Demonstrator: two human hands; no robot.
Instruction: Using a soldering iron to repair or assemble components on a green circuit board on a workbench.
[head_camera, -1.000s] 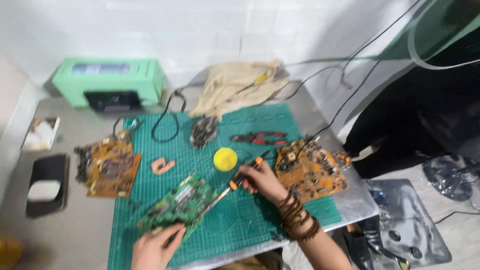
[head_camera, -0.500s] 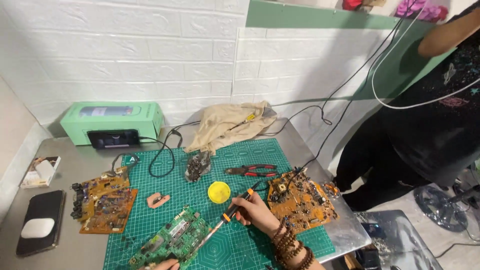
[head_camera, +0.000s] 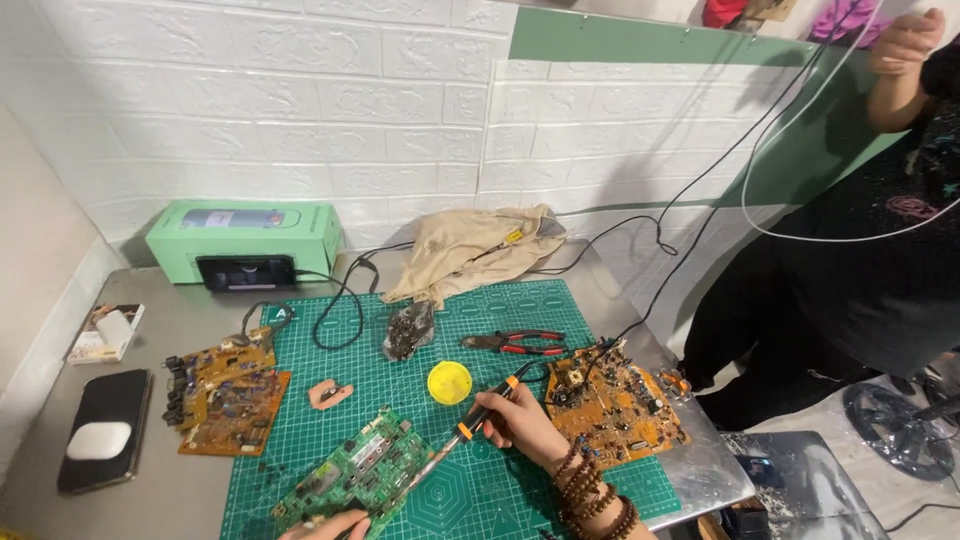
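The right hand (head_camera: 528, 428) is seen near the lower middle of the view, its forearm angled in from the bottom edge and its wrist ringed with brown beaded bracelets. Its fingers (head_camera: 497, 425) are curled closed in a pen-like grip. Of the left hand (head_camera: 322, 526), only fingertips are shown at the bottom edge, laid low and flat; their grip cannot be judged.
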